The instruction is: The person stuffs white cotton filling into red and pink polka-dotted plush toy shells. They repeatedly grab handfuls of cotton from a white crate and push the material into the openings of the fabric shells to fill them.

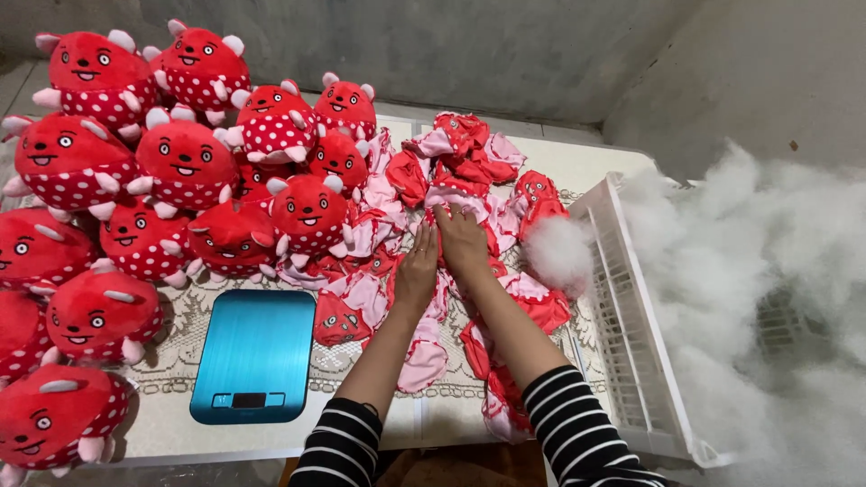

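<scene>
at the near edge of the table, i see two forearms in black-and-white striped sleeves reaching away from the camera. just left of them, near that same edge, a flat teal kitchen scale sits on a lace cloth. farther in, at the middle of the table, my left hand lies palm down with its fingers straight and together, pressing on the heap of unstuffed red and pink toy skins; i cannot see it gripping anything. my right hand rests just beside it, the two touching, fingers bent down into the same skins; whether it has pinched a fold i cannot tell. the heap runs from the near edge up through the centre toward the far edge. a tuft of white stuffing lies just right of the hands, against a white slatted plastic crate at the right edge, with a large mass of white fibre filling beyond it. along the left side and into the far left corner, finished red plush toys with white-spotted bodies are piled close together.
</scene>
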